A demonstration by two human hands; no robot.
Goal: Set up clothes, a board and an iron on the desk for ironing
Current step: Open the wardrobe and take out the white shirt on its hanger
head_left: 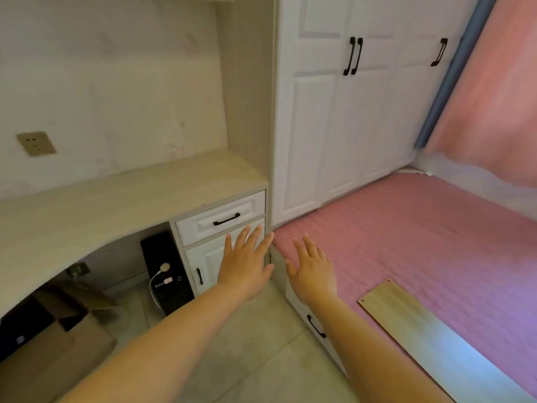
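Pale wood marks the board [430,335], a flat plank lying on the pink bed [421,228], at the bed's near edge. No clothes and no iron show in this view. The left hand [247,266] and the right hand [315,274] both hang in the air with fingers spread and straight, holding nothing. They hover off the bed's near corner, in front of the white drawer unit [220,222] that stands beside the bed. The board lies to the right of the right hand and nearer the person, close but apart from it. The counter [116,205] stretches away from the bed on the far side of the drawers. The step in hand is probably fetching the board. To do it well, turn toward the bed, take the plank by both long edges, and carry it level across to the counter.
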